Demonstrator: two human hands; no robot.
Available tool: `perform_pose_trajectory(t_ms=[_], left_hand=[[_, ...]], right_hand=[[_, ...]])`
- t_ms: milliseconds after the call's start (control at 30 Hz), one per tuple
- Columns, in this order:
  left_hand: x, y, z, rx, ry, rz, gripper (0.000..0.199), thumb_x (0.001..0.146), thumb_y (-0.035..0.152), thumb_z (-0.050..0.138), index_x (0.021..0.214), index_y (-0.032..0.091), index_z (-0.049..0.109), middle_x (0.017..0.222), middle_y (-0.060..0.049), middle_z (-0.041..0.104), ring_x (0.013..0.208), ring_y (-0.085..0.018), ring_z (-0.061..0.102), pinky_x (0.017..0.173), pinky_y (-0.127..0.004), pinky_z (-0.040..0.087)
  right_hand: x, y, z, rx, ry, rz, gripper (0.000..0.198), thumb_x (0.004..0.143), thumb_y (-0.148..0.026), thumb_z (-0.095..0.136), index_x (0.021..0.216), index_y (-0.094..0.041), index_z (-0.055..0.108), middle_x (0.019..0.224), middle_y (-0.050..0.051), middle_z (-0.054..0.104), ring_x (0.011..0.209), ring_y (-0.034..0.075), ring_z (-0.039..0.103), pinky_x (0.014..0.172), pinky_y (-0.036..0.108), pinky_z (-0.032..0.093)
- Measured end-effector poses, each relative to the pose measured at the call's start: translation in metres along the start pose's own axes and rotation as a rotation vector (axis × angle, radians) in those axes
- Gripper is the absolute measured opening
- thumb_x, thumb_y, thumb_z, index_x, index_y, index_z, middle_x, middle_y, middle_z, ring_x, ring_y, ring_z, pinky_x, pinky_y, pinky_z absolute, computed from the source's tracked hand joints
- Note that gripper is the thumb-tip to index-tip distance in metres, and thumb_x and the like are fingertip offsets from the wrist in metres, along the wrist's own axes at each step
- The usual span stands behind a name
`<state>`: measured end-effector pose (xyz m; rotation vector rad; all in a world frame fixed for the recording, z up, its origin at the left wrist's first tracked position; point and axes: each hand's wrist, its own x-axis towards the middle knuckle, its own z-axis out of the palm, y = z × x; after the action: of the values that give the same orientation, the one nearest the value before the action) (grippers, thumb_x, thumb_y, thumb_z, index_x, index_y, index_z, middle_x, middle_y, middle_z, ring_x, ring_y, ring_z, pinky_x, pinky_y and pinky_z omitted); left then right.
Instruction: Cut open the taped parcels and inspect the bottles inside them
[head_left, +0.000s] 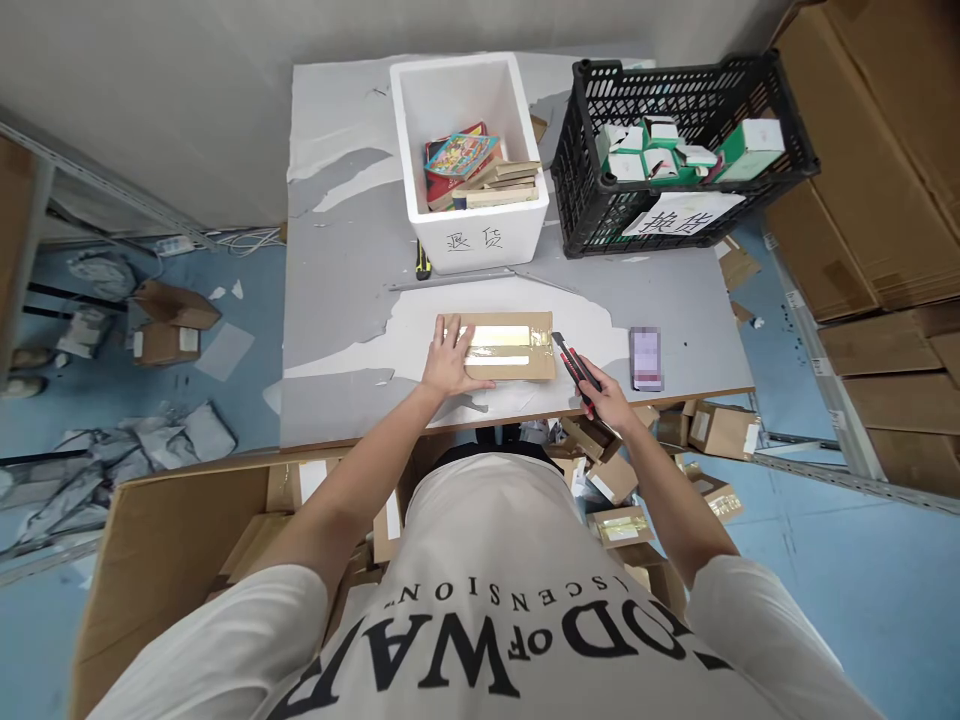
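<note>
A flat cardboard box (499, 373) with clear tape and white labels lies on the worktable (337, 300) in front of me. My left hand (450, 360) rests on its left end with the fingers spread. In my right hand (609, 402) is a black and red utility knife (576, 368), gripped by its handle. The knife's tip is close to the box's right end; whether it touches the tape I cannot tell. A phone (646, 358) lies to the right of my right hand.
Behind the box stand a white foam box (480, 245) with books and a black crate (600, 215) with green-white cartons. A yellow-black cutter (423, 262) lies by the foam box. Below the table's front edge are several opened cartons (615, 478) and a large cardboard box (172, 550).
</note>
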<state>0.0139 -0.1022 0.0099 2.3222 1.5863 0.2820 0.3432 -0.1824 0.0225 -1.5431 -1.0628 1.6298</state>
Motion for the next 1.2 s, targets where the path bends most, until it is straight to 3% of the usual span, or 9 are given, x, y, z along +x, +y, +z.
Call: perform_pose_trajectory(t_ms=[267, 567, 700, 767, 833, 900, 1000, 1100, 1200], left_hand=[[-0.001, -0.001, 0.006, -0.035, 0.043, -0.009, 0.132, 0.041, 0.082, 0.071, 0.146, 0.009, 0.035, 0.157, -0.023, 0.019, 0.144, -0.049, 0.001, 0.115, -0.058, 0.015], [0.000, -0.002, 0.006, -0.078, 0.032, -0.026, 0.132, 0.041, 0.081, 0.073, 0.147, 0.011, 0.035, 0.158, -0.021, 0.017, 0.145, -0.048, 0.000, 0.115, -0.058, 0.015], [0.001, -0.003, 0.005, -0.096, 0.022, -0.021, 0.135, 0.039, 0.081, 0.073, 0.147, 0.011, 0.034, 0.158, -0.022, 0.016, 0.145, -0.048, -0.001, 0.116, -0.057, 0.013], [0.001, -0.002, 0.003, -0.118, 0.010, -0.019, 0.134, 0.040, 0.081, 0.072, 0.147, 0.011, 0.033, 0.158, -0.022, 0.016, 0.145, -0.048, -0.002, 0.115, -0.059, 0.014], [0.000, -0.002, -0.001, -0.164, -0.002, -0.014, 0.126, 0.047, 0.080, 0.070, 0.146, 0.011, 0.035, 0.158, -0.022, 0.018, 0.145, -0.047, -0.001, 0.115, -0.061, 0.015], [0.000, -0.006, -0.007, -0.246, 0.008, -0.019, 0.102, 0.067, 0.076, 0.060, 0.144, 0.013, 0.039, 0.157, -0.019, 0.025, 0.147, -0.042, 0.006, 0.115, -0.058, 0.017], [0.007, -0.021, -0.016, -0.414, 0.137, -0.111, 0.065, 0.091, 0.057, 0.039, 0.141, 0.016, 0.045, 0.152, -0.015, 0.038, 0.144, -0.030, 0.028, 0.116, -0.050, 0.025], [0.022, -0.045, -0.023, -0.587, 0.259, -0.311, 0.056, 0.090, 0.047, 0.045, 0.136, 0.016, 0.050, 0.147, -0.015, 0.045, 0.134, -0.027, 0.043, 0.111, -0.047, 0.035], [0.036, -0.062, -0.025, -0.865, 0.046, -0.490, 0.054, 0.084, 0.047, 0.056, 0.129, 0.019, 0.056, 0.135, -0.014, 0.057, 0.121, -0.028, 0.054, 0.101, -0.050, 0.045]], right_hand=[[-0.017, -0.018, -0.037, -0.205, -0.206, 0.064, 0.069, 0.085, -0.042, 0.061, 0.148, -0.030, 0.036, 0.059, -0.006, 0.052, 0.040, 0.007, 0.040, 0.037, 0.020, 0.035], [-0.030, -0.028, -0.051, -0.279, -0.274, 0.182, 0.071, 0.084, -0.040, 0.062, 0.149, -0.028, 0.035, 0.058, -0.007, 0.050, 0.040, 0.006, 0.044, 0.038, 0.019, 0.037], [-0.036, -0.024, -0.059, -0.323, -0.242, 0.153, 0.069, 0.085, -0.041, 0.061, 0.148, -0.028, 0.037, 0.057, -0.007, 0.050, 0.040, 0.007, 0.043, 0.039, 0.020, 0.039], [-0.041, -0.019, -0.059, -0.282, -0.140, 0.106, 0.071, 0.084, -0.043, 0.061, 0.148, -0.028, 0.036, 0.064, -0.006, 0.057, 0.042, 0.007, 0.045, 0.040, 0.021, 0.042], [-0.043, -0.011, -0.051, -0.169, 0.038, 0.039, 0.073, 0.082, -0.047, 0.062, 0.147, -0.029, 0.034, 0.078, -0.002, 0.064, 0.048, 0.009, 0.053, 0.045, 0.024, 0.047], [-0.040, 0.000, -0.032, -0.011, 0.206, -0.011, 0.069, 0.079, -0.051, 0.064, 0.140, -0.028, 0.041, 0.094, 0.002, 0.067, 0.059, 0.012, 0.061, 0.051, 0.026, 0.052], [-0.025, 0.014, 0.010, 0.244, 0.303, -0.014, 0.051, 0.076, -0.055, 0.066, 0.116, -0.027, 0.052, 0.116, 0.006, 0.064, 0.081, 0.015, 0.067, 0.061, 0.028, 0.057], [-0.009, 0.021, 0.053, 0.446, 0.297, 0.001, 0.044, 0.077, -0.056, 0.064, 0.111, -0.032, 0.049, 0.134, 0.003, 0.055, 0.097, 0.017, 0.067, 0.068, 0.031, 0.059], [-0.001, 0.023, 0.078, 0.512, 0.305, 0.000, 0.042, 0.077, -0.055, 0.064, 0.109, -0.034, 0.047, 0.131, 0.001, 0.055, 0.106, 0.019, 0.065, 0.074, 0.034, 0.060]])
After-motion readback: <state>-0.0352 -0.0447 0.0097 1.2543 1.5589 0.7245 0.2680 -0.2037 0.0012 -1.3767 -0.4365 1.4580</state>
